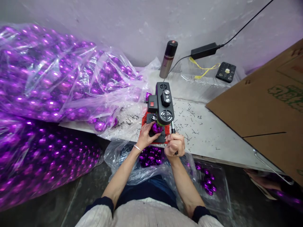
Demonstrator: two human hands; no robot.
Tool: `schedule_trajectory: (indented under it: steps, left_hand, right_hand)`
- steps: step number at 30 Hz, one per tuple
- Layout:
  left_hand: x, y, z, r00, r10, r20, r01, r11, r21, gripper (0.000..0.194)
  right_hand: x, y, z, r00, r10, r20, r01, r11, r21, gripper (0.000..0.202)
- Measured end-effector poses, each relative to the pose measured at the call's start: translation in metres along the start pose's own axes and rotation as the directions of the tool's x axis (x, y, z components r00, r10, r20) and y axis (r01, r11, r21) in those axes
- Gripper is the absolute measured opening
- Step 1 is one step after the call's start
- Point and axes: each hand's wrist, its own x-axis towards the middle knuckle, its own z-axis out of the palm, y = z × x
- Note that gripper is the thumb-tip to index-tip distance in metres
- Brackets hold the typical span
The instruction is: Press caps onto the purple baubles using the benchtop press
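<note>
A small black machine (pixel 161 104) with a red switch stands on a red base at the near edge of the white table (pixel 213 132). My left hand (pixel 146 135) holds a shiny purple ball (pixel 156 127) under the machine's head. My right hand (pixel 174 144) is closed around the machine's lever (pixel 173 127), just right of the ball. A clear bag of purple balls (pixel 150 156) lies in my lap below both hands.
Big clear bags full of purple balls (pixel 47 75) fill the left side. A clear tray with a few balls (pixel 209 183) sits at the lower right. A large cardboard sheet (pixel 267 107) leans at right. A spray can (pixel 168 58), a power adapter (pixel 204 50) and small metal bits lie on the table.
</note>
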Motion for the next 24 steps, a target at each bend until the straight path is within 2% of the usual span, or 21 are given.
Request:
schedule_trajectory:
  steps: [5, 10, 12, 15, 20, 24]
  left_hand:
    - [0.0, -0.001, 0.0, 1.0, -0.02, 0.017, 0.02, 1.0, 0.013, 0.065]
    - [-0.001, -0.002, 0.002, 1.0, -0.024, 0.014, 0.024, 1.0, 0.007, 0.064]
    - [-0.001, -0.002, 0.002, 1.0, -0.022, 0.017, 0.022, 1.0, 0.005, 0.063]
    - [-0.002, -0.003, 0.002, 1.0, -0.024, 0.007, 0.024, 1.0, -0.001, 0.063]
    - [0.0, -0.003, 0.002, 0.999, -0.021, -0.031, 0.02, 0.999, -0.038, 0.064]
    - [-0.013, 0.004, -0.006, 0.995, 0.001, -0.104, -0.003, 1.0, -0.014, 0.068]
  right_hand:
    - [-0.007, 0.006, 0.002, 1.0, -0.005, -0.015, 0.006, 0.998, 0.056, 0.031]
    - [-0.018, 0.012, 0.002, 0.997, -0.042, 0.063, 0.042, 0.999, 0.01, 0.031]
    - [-0.015, 0.008, 0.003, 0.999, -0.026, 0.039, 0.026, 1.0, 0.008, 0.032]
    - [0.005, -0.007, 0.001, 0.998, 0.051, -0.025, -0.052, 0.999, -0.014, 0.033]
    - [0.056, -0.036, -0.006, 0.988, 0.147, 0.052, -0.14, 0.984, -0.11, 0.03]
    - [0.069, -0.04, -0.007, 0.991, 0.117, 0.063, -0.109, 0.986, -0.125, 0.031]
